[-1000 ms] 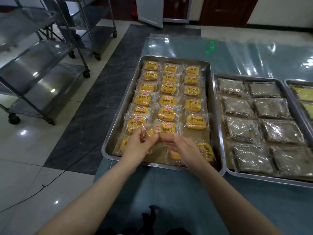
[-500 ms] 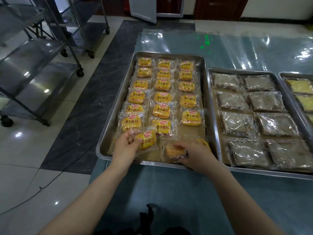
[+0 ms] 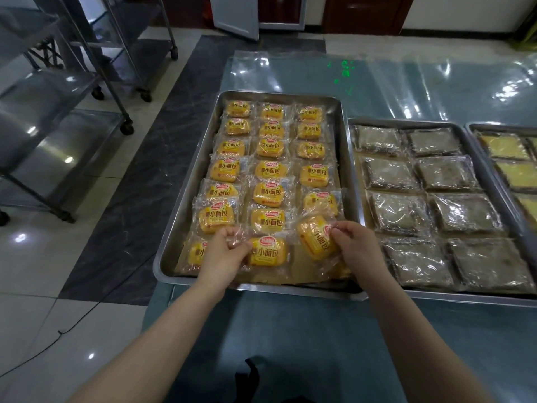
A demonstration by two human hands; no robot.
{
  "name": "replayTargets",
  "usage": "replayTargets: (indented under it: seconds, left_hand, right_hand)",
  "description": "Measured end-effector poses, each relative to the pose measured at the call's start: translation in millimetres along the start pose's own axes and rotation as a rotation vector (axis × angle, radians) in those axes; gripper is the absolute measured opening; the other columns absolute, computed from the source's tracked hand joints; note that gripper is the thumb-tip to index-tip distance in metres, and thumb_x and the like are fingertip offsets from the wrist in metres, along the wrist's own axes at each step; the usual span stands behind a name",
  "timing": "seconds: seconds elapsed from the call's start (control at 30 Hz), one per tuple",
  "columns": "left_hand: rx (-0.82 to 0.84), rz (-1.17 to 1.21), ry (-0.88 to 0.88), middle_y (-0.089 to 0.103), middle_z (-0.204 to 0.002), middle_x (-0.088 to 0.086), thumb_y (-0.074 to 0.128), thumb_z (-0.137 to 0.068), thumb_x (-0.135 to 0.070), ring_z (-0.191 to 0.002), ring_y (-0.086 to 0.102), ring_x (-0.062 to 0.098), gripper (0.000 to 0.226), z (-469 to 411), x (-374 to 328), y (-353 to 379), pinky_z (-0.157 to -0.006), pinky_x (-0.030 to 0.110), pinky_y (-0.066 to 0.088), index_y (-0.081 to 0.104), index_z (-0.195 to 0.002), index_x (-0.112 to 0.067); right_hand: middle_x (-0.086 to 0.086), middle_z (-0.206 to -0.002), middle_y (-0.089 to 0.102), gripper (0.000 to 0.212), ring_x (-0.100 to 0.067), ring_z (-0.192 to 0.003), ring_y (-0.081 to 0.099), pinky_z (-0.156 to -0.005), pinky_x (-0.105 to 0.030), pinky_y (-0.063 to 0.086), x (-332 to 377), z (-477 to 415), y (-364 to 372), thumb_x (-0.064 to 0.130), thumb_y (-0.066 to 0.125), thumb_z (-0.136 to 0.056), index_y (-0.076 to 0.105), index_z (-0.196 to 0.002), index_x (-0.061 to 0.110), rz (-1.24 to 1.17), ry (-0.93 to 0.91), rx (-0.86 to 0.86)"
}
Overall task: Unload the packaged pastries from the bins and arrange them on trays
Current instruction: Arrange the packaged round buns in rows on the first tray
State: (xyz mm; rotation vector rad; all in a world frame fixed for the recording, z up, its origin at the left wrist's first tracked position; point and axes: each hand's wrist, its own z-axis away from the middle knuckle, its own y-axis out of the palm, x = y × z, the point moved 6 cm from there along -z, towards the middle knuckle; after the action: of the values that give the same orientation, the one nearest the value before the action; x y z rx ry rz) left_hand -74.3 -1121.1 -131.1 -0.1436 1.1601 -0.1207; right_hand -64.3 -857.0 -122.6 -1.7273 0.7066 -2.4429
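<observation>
A steel tray on the blue table holds three columns of yellow packaged buns in clear wrappers. My left hand pinches the wrapper edge of a bun lying in the tray's front row, middle column. My right hand pinches the wrapper of another bun, tilted up on its side at the front of the right column. One more bun lies partly hidden under my left hand at the front left corner.
A second steel tray to the right holds several dark wrapped pastries, and a third tray with yellow cakes shows at the far right. Clear plastic film covers the table behind. Wheeled steel racks stand on the floor to the left.
Both hands have moved apart along the front row. The left has set its bun flat in the middle column; the right has lifted and tilted a bun in the right column.
</observation>
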Motion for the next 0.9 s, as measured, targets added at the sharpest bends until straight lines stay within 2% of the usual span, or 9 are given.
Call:
replayTargets:
  seconds: [0.17,0.27,0.37,0.43,0.5,0.63,0.73,0.8,0.9]
  left_hand:
    - [0.029,-0.143,0.046,0.068,-0.106,-0.001,0.069,-0.083,-0.013,-0.093,0.066,0.009,0.042,0,2,10,-0.077,0.031,0.056,0.047,-0.115,-0.028]
    - [0.024,-0.267,0.130,0.061,-0.118,-0.005,0.072,-0.080,-0.014,-0.092,0.064,0.007,0.054,2,-4,9,-0.071,0.028,0.057,0.046,-0.122,-0.035]
    - [0.003,-0.407,0.239,0.050,-0.126,-0.015,0.074,-0.077,-0.016,-0.107,0.054,0.005,0.067,7,-11,6,-0.086,0.029,0.052,0.041,-0.132,-0.034]
    - [-0.068,-0.438,0.371,0.049,-0.126,-0.017,0.071,-0.079,-0.013,-0.112,0.049,0.001,0.058,13,-22,1,-0.094,0.027,0.045,0.045,-0.127,-0.036]
    - [-0.142,-0.416,0.486,0.052,-0.120,-0.019,0.066,-0.083,-0.011,-0.109,0.049,-0.003,0.048,18,-36,-4,-0.094,0.024,0.042,0.048,-0.118,-0.038]
    - [-0.012,-0.329,0.487,0.050,-0.114,-0.033,0.061,-0.086,-0.022,-0.106,0.047,-0.015,0.037,17,-55,4,-0.088,0.013,0.043,0.052,-0.118,-0.039]
    - [0.268,-0.240,0.382,0.062,-0.109,-0.020,0.061,-0.086,-0.026,-0.100,0.057,-0.008,0.033,16,-57,30,-0.084,0.014,0.049,0.054,-0.115,-0.039]
    - [0.276,-0.254,0.373,0.068,-0.091,-0.013,0.065,-0.084,-0.023,-0.086,0.063,-0.001,0.019,17,-54,38,-0.077,0.019,0.053,0.063,-0.099,-0.036]
    - [0.158,-0.190,0.348,0.070,-0.081,-0.015,0.069,-0.081,-0.017,-0.074,0.063,0.000,0.014,14,-46,29,-0.062,0.015,0.049,0.067,-0.084,-0.031]
  right_hand:
    - [0.010,-0.086,0.070,0.015,-0.007,-0.079,0.067,-0.066,-0.030,0.055,-2,-1,-1,0.015,0.057,-0.092,0.066,-0.097,0.025,-0.042,-0.014,-0.011]
    - [0.009,-0.087,0.070,0.017,-0.005,-0.075,0.066,-0.059,-0.026,0.052,1,0,-3,0.013,0.056,-0.093,0.065,-0.096,0.027,-0.068,-0.015,-0.017]
    - [0.005,-0.084,0.069,0.020,-0.017,-0.070,0.067,-0.049,-0.032,0.055,6,1,-6,0.012,0.053,-0.094,0.063,-0.089,0.028,-0.106,-0.004,-0.020]
    - [0.002,-0.085,0.069,0.018,-0.032,-0.074,0.067,-0.058,-0.049,0.058,10,1,-8,0.011,0.051,-0.095,0.064,-0.091,0.024,-0.108,0.013,-0.010]
    - [0.001,-0.084,0.068,0.018,-0.033,-0.075,0.066,-0.063,-0.053,0.057,14,1,-9,0.010,0.051,-0.094,0.064,-0.090,0.021,-0.104,0.013,0.002]
    - [0.007,-0.078,0.068,0.023,-0.012,-0.072,0.064,-0.059,-0.031,0.054,31,4,-1,0.009,0.054,-0.092,0.067,-0.081,0.024,-0.053,-0.054,0.130]
    - [0.006,-0.082,0.067,0.024,-0.001,-0.071,0.062,-0.054,-0.013,0.047,42,10,16,0.008,0.056,-0.092,0.067,-0.081,0.026,-0.052,-0.088,0.248]
    - [0.005,-0.085,0.066,0.022,-0.002,-0.073,0.063,-0.056,-0.013,0.048,46,15,25,0.008,0.056,-0.092,0.067,-0.085,0.026,-0.095,-0.097,0.268]
    - [0.004,-0.095,0.067,0.016,-0.006,-0.081,0.067,-0.064,-0.020,0.054,42,22,34,0.015,0.065,-0.089,0.065,-0.099,0.027,-0.204,-0.083,0.314]
